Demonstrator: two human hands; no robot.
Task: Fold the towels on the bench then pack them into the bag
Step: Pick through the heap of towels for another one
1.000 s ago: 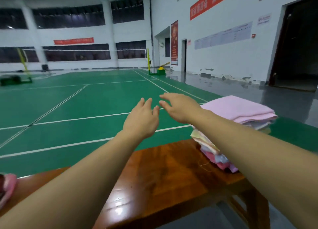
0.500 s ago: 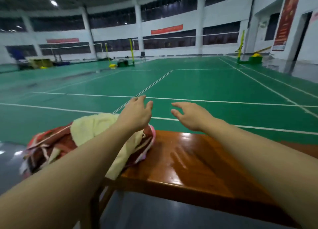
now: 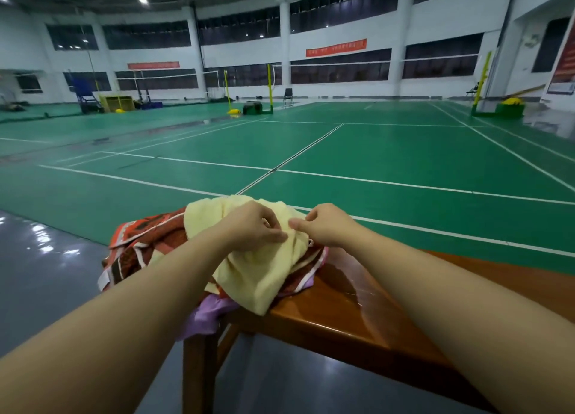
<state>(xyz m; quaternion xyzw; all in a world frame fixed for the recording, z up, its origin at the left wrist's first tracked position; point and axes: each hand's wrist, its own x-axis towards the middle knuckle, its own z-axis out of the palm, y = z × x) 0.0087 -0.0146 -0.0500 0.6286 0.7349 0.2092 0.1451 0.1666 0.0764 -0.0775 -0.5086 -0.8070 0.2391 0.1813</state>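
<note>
**Yellow towel taken up from the pile**

Head view: the yellow towel [image 3: 258,270] is pinched by the left hand [image 3: 252,227] and right hand [image 3: 326,225], atop the red towel [image 3: 146,242] on the bench [image 3: 342,314]. It should be lifted clear by 2 corners; no bag is seen.

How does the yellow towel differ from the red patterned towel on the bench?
The yellow towel is plain and pale; the red patterned towel has dark and white markings. The yellow towel lies on top, the red one beneath. The left hand and right hand pinch the yellow towel, not the red one. Both are crumpled, unfolded.
</note>
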